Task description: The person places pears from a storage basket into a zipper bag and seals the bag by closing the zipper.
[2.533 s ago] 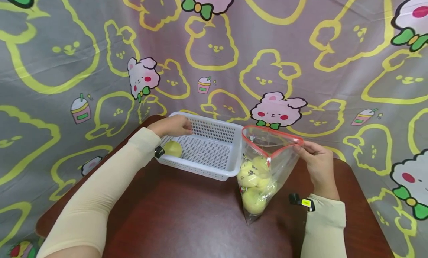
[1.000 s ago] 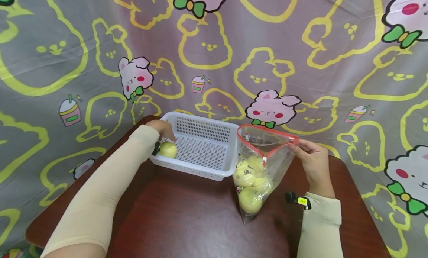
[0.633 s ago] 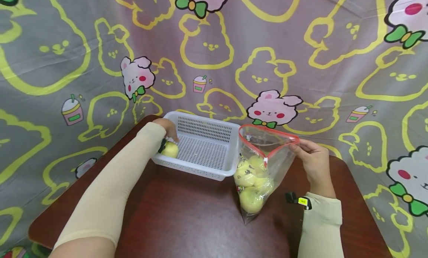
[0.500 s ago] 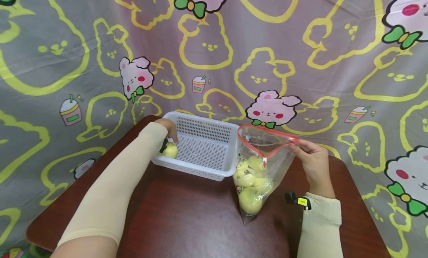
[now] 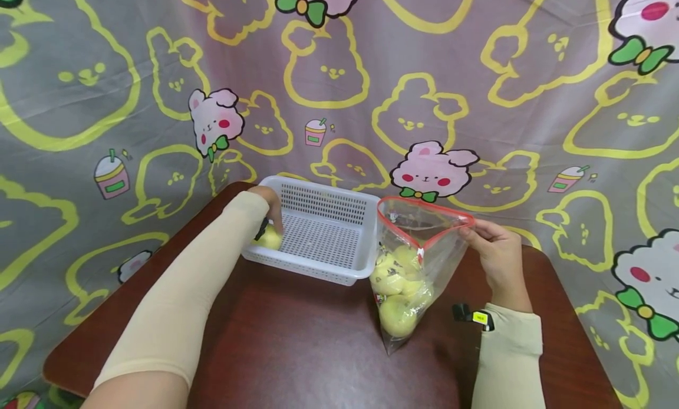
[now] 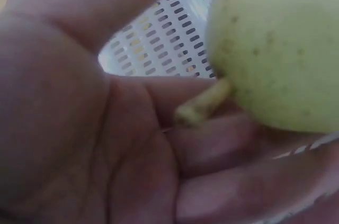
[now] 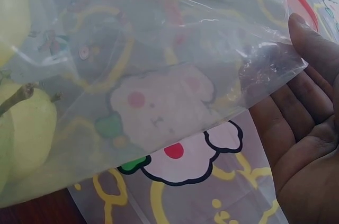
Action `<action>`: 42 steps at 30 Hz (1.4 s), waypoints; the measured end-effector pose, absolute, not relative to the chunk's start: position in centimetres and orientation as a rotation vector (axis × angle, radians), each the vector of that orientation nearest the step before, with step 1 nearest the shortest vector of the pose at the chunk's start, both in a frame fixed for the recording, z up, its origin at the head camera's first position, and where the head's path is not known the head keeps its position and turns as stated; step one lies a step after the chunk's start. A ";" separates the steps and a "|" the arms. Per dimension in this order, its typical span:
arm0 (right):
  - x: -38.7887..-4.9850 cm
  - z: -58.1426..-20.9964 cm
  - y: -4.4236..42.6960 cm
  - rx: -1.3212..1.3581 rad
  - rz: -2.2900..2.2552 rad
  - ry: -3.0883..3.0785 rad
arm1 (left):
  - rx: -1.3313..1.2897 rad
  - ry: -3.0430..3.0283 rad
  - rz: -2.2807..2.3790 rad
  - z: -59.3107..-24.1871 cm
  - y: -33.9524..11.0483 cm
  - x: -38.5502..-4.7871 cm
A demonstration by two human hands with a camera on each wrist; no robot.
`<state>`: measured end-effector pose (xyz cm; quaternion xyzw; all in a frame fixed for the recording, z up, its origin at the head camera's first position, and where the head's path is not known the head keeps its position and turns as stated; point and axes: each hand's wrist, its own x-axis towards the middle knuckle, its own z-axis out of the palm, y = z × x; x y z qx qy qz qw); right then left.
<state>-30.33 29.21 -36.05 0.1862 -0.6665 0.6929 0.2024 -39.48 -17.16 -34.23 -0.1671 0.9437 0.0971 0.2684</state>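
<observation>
At the left end of the white basket (image 5: 352, 277), my left hand (image 5: 272, 207) reaches down round a yellow-green pear (image 5: 270, 238). In the left wrist view the pear (image 6: 280, 49) lies between thumb and fingers (image 6: 222, 150), its stem towards the palm; the fingertips are hidden. My right hand (image 5: 498, 253) pinches the right corner of a clear zip bag (image 5: 445, 259) with a red rim. The bag's mouth gapes, and several pears (image 5: 398, 316) fill its lower part. From the right wrist, the thumb (image 7: 312, 44) presses the bag's edge against the fingers.
The basket and bag stand side by side on a dark red-brown table (image 5: 297, 344). A patterned curtain (image 5: 339, 73) rises close behind the table's back and left edges. A small black wrist device (image 5: 474, 317) sits on the right sleeve.
My left hand has come down from above the basket's left end onto the pear, its fingers now round it. The right hand and the bag have stayed in place.
</observation>
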 end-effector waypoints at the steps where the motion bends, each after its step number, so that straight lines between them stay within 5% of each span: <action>1: -30.4 -36.0 29.2 0.522 1.933 -1.861 | -0.472 2.530 0.283 -34.4 -17.2 -39.6; 17: -30.3 -36.0 29.3 0.489 1.931 -1.871 | -0.397 2.404 0.308 -35.6 -17.7 -39.8; 29: -30.4 -35.9 29.4 0.518 1.952 -1.852 | 0.286 2.433 0.243 -37.2 -17.3 -40.9; 42: -30.2 -35.9 29.3 0.507 1.899 -1.904 | 0.411 2.656 0.488 -37.1 -16.0 -41.3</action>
